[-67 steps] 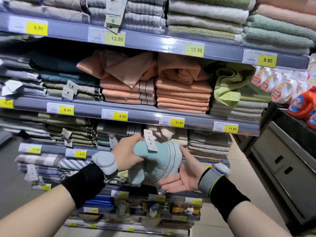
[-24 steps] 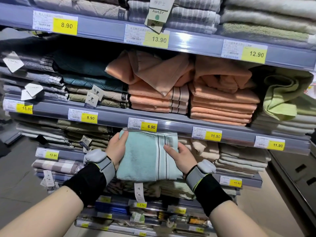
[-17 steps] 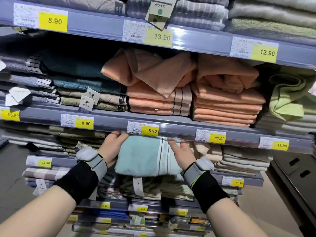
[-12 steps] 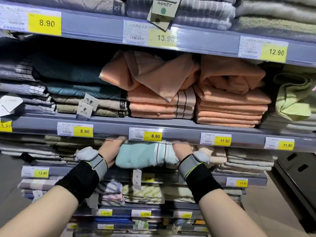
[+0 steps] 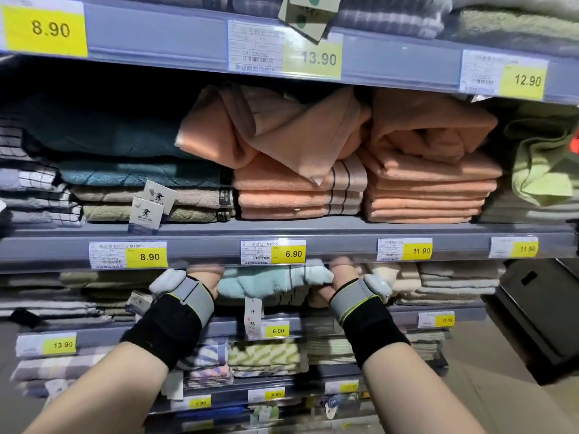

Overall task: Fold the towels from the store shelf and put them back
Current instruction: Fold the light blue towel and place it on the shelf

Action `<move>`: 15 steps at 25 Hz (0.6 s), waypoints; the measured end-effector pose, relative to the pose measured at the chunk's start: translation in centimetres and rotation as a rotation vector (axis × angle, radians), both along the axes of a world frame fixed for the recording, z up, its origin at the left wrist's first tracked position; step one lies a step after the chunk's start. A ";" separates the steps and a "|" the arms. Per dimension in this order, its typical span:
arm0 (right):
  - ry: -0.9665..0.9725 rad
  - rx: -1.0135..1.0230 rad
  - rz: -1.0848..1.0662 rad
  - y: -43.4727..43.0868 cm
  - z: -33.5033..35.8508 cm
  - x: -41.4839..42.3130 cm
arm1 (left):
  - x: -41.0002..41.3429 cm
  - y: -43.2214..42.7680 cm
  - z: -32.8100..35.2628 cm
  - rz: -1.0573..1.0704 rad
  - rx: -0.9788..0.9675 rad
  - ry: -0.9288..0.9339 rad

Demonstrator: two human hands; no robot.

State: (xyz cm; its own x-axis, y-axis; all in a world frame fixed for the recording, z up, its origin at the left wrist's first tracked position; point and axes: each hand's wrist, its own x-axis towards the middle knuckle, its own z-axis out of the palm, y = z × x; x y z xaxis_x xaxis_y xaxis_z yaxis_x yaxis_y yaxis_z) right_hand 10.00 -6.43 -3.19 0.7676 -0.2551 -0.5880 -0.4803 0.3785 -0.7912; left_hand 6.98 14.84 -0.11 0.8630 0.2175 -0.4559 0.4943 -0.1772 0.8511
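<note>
As both hands, left hand [image 5: 203, 274] and right hand [image 5: 341, 270], clasped the folded teal towel [image 5: 272, 280] into the shelf [image 5: 203, 255], releasing it seemed next.

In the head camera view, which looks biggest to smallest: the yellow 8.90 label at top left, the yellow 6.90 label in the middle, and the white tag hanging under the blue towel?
1. Yellow 8.90 label, clearly largest, though nearer the camera.
2 and 3. Yellow 6.90 label and white hanging tag look about alike; I wouldn't rank them.

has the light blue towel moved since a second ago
Yes. The light blue towel has gone up and back into the shelf, now tucked under the 6.90 price tag; earlier it was held out in front, below that tag.
</note>
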 end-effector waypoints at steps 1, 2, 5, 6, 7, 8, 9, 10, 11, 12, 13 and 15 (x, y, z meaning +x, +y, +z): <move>-0.030 0.074 0.045 -0.3 -0.1 -0.5 | -0.6 0.2 0.4 0.009 0.142 -0.020; -0.034 0.032 0.092 -0.4 -0.4 -1.0 | -0.8 -0.2 0.9 -0.094 0.409 -0.062; -0.095 -0.171 0.337 -0.7 0.0 -2.4 | -0.9 -0.5 1.4 -0.203 0.653 -0.067; -0.101 -0.236 0.295 -0.6 -0.5 -2.2 | -1.0 -0.5 1.7 -0.182 0.721 -0.031; -0.116 -0.240 0.256 -0.4 0.1 -2.7 | -1.1 -0.3 1.7 -0.160 0.711 -0.007; -0.141 -0.210 0.235 -0.2 0.0 -2.6 | -1.4 -0.5 1.5 -0.168 0.717 -0.090; -0.151 -0.182 0.198 0.0 0.2 -2.6 | -1.3 -0.3 1.3 -0.103 0.639 -0.077; -0.167 -0.149 0.163 0.4 0.1 -2.5 | -1.5 0.0 1.7 -0.151 0.700 -0.090; -0.166 -0.153 0.159 0.8 1.0 -3.1 | -1.7 0.1 1.9 -0.233 0.795 -0.101; -0.177 -0.171 0.165 0.9 1.1 -3.1 | -1.8 0.4 2.2 -0.378 0.894 -0.038; -0.207 -0.247 0.228 1.0 1.8 -3.6 | -1.9 0.9 2.0 -0.366 0.946 -0.046; -0.192 -0.553 0.374 0.9 2.7 -3.4 | -2.2 0.9 2.1 -0.272 0.954 -0.110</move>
State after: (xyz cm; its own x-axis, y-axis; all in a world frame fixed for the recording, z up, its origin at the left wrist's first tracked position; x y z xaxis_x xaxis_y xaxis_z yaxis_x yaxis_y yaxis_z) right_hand 6.58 -5.49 -0.52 0.9400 -0.1757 -0.2925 -0.3316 -0.2687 -0.9043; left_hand 4.78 15.77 1.96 0.9648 0.2397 -0.1084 0.2624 -0.9060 0.3323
